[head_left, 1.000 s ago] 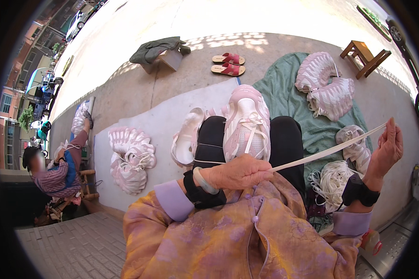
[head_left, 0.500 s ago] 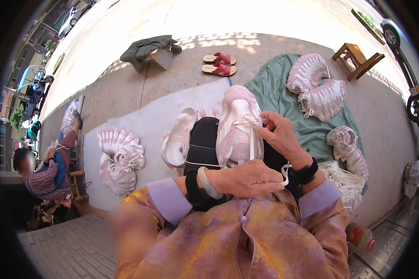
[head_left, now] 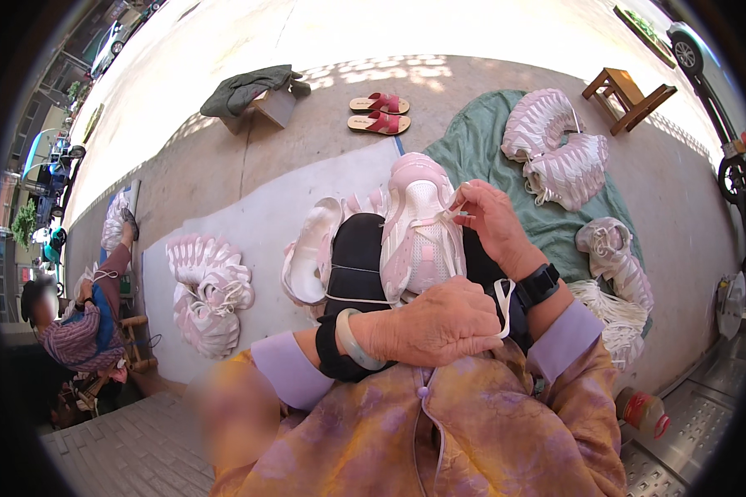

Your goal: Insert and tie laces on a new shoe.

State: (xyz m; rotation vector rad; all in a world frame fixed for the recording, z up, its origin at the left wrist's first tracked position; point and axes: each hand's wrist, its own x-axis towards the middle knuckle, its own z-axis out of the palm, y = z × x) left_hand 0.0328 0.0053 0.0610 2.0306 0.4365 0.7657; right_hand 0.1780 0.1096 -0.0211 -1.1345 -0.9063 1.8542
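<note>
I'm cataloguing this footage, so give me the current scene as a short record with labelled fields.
Left hand: closed on a white lace
Right hand: fingertips pinching lacing at the pink-and-white shoe
Shoe position: on the person's lap
Green cloth: bears a curved row of shoes
White sheet: bears shoes, left of the lap
Farther off: red sandals, wooden stool
Other person: seated at far left

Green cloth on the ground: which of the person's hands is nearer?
Right. The right hand, beside the shoe, overlaps the left part of the green cloth in view; the left hand is lower, at the shoe's near end.
</note>
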